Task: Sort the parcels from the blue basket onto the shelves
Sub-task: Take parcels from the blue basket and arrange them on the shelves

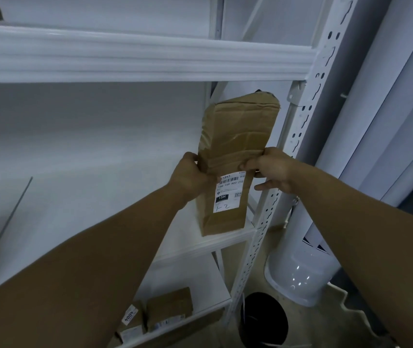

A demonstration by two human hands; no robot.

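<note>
My left hand grips the left edge of a tall brown parcel, fingers curled round the side about halfway up. My right hand pinches the opposite edge at the same height, with one digit sticking out straight below, behind the parcel's right edge. Both hands are closed on the parcel, and both forearms reach up from the lower corners of my view.

The parcel stands upright, leaning slightly right, wrapped in creased brown paper and tape. A white shipping label with a barcode, a black "15H" block and handwritten marks sits on its lower half. Its bottom end meets the middle shelf at the front right corner, just beside the perforated white upright. Its top comes close to the underside of the upper shelf beam.

On the lower shelf, near its front edge, lie two small cardboard boxes side by side. On the floor right of the upright are a black bin and a white rounded object.
</note>
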